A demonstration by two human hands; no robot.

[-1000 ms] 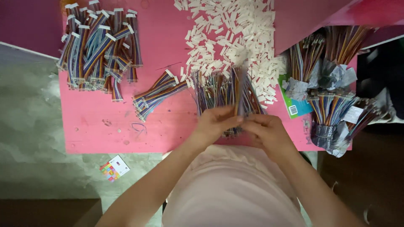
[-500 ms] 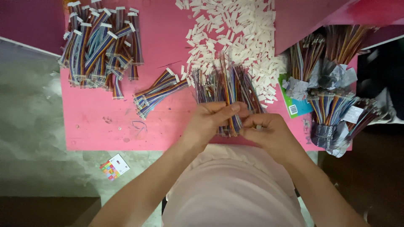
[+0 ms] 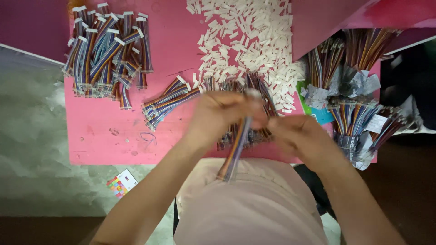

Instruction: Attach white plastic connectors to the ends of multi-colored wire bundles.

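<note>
Lifted since before, striped ribbon cable (image 3: 234, 149) hangs from left hand (image 3: 218, 115).

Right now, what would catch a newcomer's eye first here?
First, the pink table itself, with a wide heap of small white connectors spread across its top middle. Next, the stack of rainbow ribbon cables at the top left, and more cable bundles standing at the right edge. In the centre, the left hand and right hand meet over one cable that hangs down toward the lap.
</note>
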